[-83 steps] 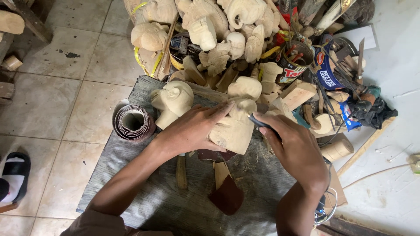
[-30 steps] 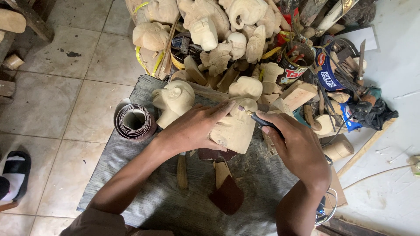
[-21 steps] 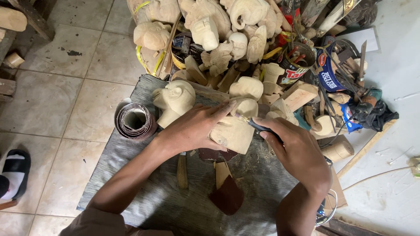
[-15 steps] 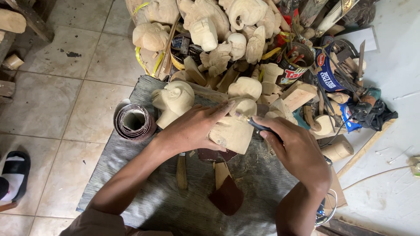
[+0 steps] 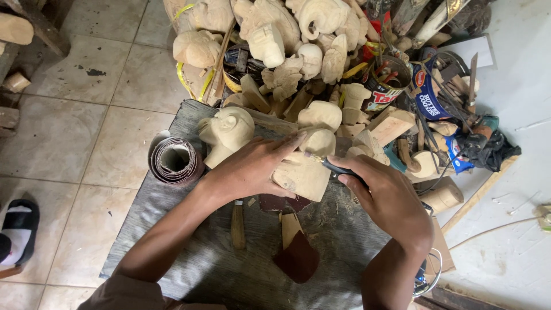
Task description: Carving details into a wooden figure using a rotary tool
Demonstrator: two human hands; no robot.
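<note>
Left hand (image 5: 252, 169): I see it clamped over the carving (image 5: 301, 172), steadying it on the mat (image 5: 172, 229).
Right hand (image 5: 390, 201): at 3 o'clock, pinching a knife (image 5: 336, 167), tip on the wood for cutting.
Sandpaper roll (image 5: 174, 161): at 9 o'clock, within reach.

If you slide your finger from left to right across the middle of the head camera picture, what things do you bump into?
Black sandal → roll of sandpaper → carved wooden head → left hand → pale wood carving it holds → right hand with a dark-handled carving tool → long thin stick.

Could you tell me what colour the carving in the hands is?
Pale, unpainted wood carving, seen in the head view.
</note>
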